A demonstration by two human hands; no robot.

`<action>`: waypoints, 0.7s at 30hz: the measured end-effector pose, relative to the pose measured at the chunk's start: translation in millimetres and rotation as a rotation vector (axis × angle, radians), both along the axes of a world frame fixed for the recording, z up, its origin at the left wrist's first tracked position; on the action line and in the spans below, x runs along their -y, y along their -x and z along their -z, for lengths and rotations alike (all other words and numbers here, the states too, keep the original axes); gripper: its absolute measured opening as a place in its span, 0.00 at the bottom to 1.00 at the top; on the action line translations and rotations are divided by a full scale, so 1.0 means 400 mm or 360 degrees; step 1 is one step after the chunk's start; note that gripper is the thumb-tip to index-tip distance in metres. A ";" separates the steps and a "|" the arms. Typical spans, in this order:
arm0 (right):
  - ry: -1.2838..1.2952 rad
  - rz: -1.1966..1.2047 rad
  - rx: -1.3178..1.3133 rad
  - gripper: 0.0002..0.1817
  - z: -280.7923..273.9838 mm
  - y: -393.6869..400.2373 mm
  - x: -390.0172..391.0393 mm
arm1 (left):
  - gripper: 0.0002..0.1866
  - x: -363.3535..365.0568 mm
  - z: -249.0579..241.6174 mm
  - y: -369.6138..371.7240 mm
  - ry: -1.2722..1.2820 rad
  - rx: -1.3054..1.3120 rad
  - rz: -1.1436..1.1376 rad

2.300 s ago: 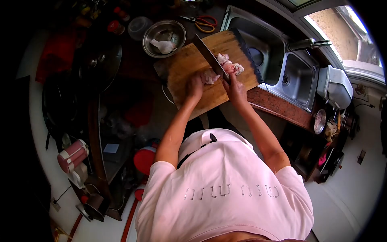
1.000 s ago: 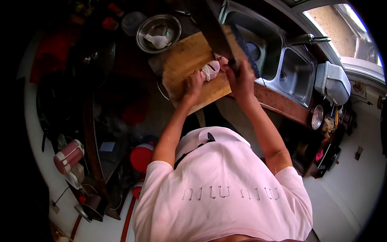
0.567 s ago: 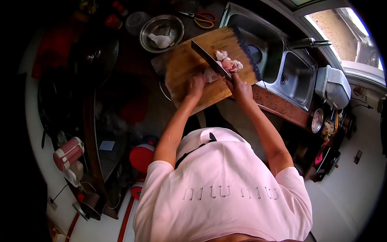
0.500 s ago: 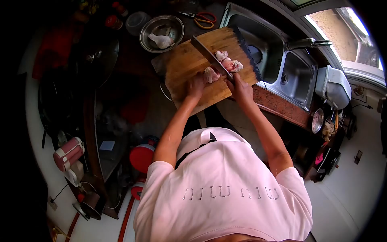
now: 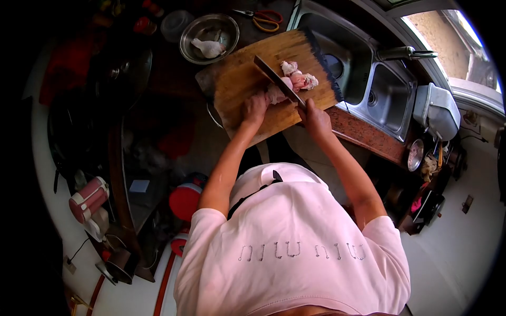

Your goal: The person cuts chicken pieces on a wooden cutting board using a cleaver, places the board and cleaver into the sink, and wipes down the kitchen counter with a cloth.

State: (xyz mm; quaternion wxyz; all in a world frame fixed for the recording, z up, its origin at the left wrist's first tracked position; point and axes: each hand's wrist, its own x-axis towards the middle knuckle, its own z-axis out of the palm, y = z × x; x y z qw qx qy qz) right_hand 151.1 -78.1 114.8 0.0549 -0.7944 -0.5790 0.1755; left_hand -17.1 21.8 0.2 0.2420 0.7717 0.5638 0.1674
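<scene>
My right hand is closed round the handle of a cleaver, whose dark blade slants up and left across the wooden cutting board. Under and beside the blade lies a piece of raw chicken. My left hand holds this piece down at its near end, fingers bent against it. To the right of the blade, cut chicken pieces sit in a small cluster. Part of the meat is hidden behind the blade.
Beyond the board stands a steel bowl with a raw drumstick. Scissors with red and orange handles lie beside it. On the right is a double sink with a faucet. A clear plastic container stands left of the bowl.
The blade has shifted slightly right and its angle has changed a little; more meat shows to its left. My left hand still holds the chicken piece. The whole view has shifted slightly.
</scene>
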 end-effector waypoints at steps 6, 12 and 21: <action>0.0121 0.0040 0.0030 0.18 -0.019 -0.028 0.070 | 0.16 -0.007 -0.043 -0.003 0.0016 -0.0041 -0.0091; 0.0018 0.0031 0.0047 0.18 0.017 0.011 -0.019 | 0.16 -0.006 0.008 0.005 0.0073 0.0004 0.0154; 0.0022 0.0035 -0.0035 0.18 -0.012 -0.018 0.035 | 0.23 -0.016 -0.026 0.080 0.1240 0.1159 -0.0294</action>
